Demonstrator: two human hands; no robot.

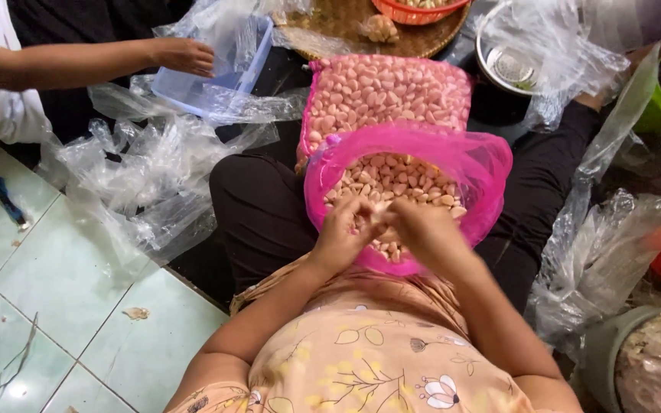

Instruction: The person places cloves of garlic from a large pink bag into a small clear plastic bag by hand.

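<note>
Centrally, a pink plastic bag (pixel 477 164) sits open on the person's lap, mouth rolled wide, full of pale peeled garlic cloves (pixel 399 177). Just behind it, toward frame top, a second pink bag (pixel 385 90) lies packed flat with the same cloves. Clear plastic bags (pixel 143 180) are heaped at left over the tiled floor (pixel 63 283); more clear plastic at right edge. Blue rectangular tub (pixel 250 57) upper left — another person's hand (pixel 185 55) rests on its rim. Woven tray (pixel 346 23) at top centre, grey bucket (pixel 610 348) lower right.

Left hand (pixel 343 233) and right hand (pixel 422 229) meet over the bag's near rim, fingers curled nearly closed, fingertips pinched together on a small clove — hard to make out exactly.
</note>
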